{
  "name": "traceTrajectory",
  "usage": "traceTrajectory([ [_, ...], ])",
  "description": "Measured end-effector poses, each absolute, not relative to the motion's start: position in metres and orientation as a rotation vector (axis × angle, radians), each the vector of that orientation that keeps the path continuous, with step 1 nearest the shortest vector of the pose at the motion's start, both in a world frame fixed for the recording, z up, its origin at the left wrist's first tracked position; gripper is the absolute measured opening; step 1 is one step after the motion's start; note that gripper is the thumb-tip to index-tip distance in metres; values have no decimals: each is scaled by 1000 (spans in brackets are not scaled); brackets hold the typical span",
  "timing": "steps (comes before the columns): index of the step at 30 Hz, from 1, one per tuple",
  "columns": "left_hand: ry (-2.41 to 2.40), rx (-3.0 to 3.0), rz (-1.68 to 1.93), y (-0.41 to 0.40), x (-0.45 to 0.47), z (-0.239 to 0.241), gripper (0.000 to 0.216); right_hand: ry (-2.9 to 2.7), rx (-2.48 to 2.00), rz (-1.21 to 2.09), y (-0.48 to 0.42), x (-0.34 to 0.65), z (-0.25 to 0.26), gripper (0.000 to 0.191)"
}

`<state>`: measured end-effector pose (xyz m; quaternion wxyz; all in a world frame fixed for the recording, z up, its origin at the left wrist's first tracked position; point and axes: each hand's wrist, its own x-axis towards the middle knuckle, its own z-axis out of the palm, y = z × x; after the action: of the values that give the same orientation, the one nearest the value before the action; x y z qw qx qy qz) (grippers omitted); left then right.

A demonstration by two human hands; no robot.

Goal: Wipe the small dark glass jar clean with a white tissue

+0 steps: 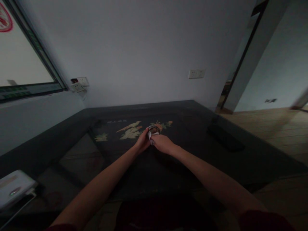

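Observation:
Over the middle of the dark table my left hand is closed around the side of a small round glass-like vessel, its brownish opening tilted up. What kind of vessel it is, I cannot make out in the dim light. My right hand presses a crumpled whitish cloth or tissue against the near side of the vessel, fingers curled. Both hands meet at the vessel and hide much of it.
The glossy dark table carries a printed bird-and-flower picture. A long black object lies at its right. A white device with a cable is at the lower left. Wall sockets and a window are beyond.

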<state>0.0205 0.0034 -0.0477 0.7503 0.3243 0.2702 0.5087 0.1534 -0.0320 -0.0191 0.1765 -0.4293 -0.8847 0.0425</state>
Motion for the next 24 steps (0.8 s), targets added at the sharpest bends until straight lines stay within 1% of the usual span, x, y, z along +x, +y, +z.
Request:
traceTrajectory([
  [5, 592, 717, 1100, 6, 19, -50, 39, -2565, -1253, -108, -32, 144, -25, 32],
  [10, 595, 713, 1112, 7, 21, -50, 37, -2507, -1337, -179, -39, 137, -33, 38],
  [14, 608, 707, 1132, 6, 22, -50, 31, -2456, -1301, -85, -45, 139, -32, 36],
  [19, 631, 701, 1142, 3, 21, -48, 33, -2372, -1233, 167, -38, 140, -29, 21],
  [24, 654, 695, 1130, 1, 21, -46, 34, -2324, -1163, 280, -29, 137, -29, 23],
])
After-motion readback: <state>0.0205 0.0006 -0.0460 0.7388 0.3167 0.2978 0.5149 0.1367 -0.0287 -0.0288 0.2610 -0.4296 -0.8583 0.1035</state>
